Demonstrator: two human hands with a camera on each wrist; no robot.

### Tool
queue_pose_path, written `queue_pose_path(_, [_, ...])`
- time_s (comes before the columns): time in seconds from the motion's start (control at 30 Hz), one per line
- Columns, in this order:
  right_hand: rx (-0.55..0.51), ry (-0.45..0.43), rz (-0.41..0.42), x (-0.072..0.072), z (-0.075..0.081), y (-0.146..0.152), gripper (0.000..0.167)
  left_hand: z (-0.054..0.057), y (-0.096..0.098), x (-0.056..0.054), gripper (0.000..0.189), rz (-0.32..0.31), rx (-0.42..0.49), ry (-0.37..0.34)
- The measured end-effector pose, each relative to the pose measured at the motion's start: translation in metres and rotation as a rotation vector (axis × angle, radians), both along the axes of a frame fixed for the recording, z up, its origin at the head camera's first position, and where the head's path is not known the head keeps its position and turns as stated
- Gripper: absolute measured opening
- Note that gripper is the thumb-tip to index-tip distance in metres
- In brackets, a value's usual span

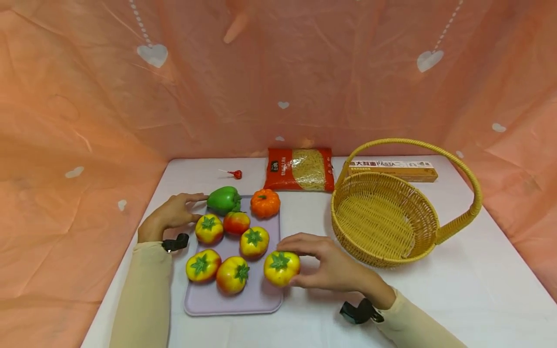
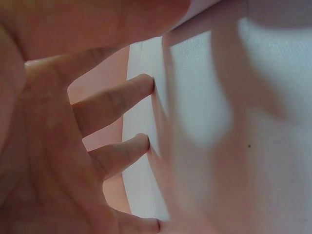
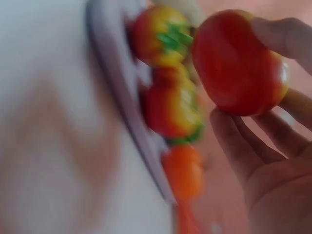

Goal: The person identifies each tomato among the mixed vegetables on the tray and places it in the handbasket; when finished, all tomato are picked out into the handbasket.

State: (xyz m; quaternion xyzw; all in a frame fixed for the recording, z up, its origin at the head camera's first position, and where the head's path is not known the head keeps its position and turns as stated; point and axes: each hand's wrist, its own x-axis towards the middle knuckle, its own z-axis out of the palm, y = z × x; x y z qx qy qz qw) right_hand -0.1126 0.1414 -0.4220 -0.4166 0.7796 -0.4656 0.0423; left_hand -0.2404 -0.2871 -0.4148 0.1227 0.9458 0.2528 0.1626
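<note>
The lilac tray (image 1: pixel 232 306) looked like smooth, matt plastic. On it, the bell pepper (image 1: pixel 223 200) and pumpkin (image 1: pixel 265 205) were glossy; at its right edge, a tomato (image 1: pixel 280 275) gleamed. Beyond the tray, the pasta bag (image 1: pixel 299 170) was shiny film; right of the tray, the wicker basket (image 1: pixel 374 224) looked rough.

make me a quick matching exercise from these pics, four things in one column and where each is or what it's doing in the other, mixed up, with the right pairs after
Things
1. right hand
2. orange pumpkin
3. wicker basket
4. left hand

Places and states
A. nearer the person than the pasta box
B. at the left edge of the tray, by the green pepper
C. holding a yellow-and-red fruit with a green leafy top
D. on the tray, near its far right corner

Right pairs: 1-C, 2-D, 3-A, 4-B
</note>
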Motion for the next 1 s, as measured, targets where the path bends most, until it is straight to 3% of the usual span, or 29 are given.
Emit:
queue_pose_path(0.17, [-0.049, -0.084, -0.192, 0.013, 0.013, 0.053, 0.057, -0.001, 0.002, 0.001, 0.07, 0.004, 0.004, -0.019])
queue_pose_path(0.47, [-0.115, -0.038, -0.53, 0.023, 0.027, 0.129, 0.063, 0.001, 0.0, 0.002, 0.07, 0.027, -0.005, -0.028])
queue_pose_path(0.73, [-0.006, -0.038, -0.688, 0.01, 0.022, 0.134, 0.055, 0.0, -0.001, 0.002, 0.071, 0.034, -0.005, -0.036])
queue_pose_path(1.0, [0.253, -0.05, -0.737, -0.014, 0.026, 0.12, 0.055, -0.002, -0.002, 0.0, 0.071, 0.045, 0.008, -0.055])
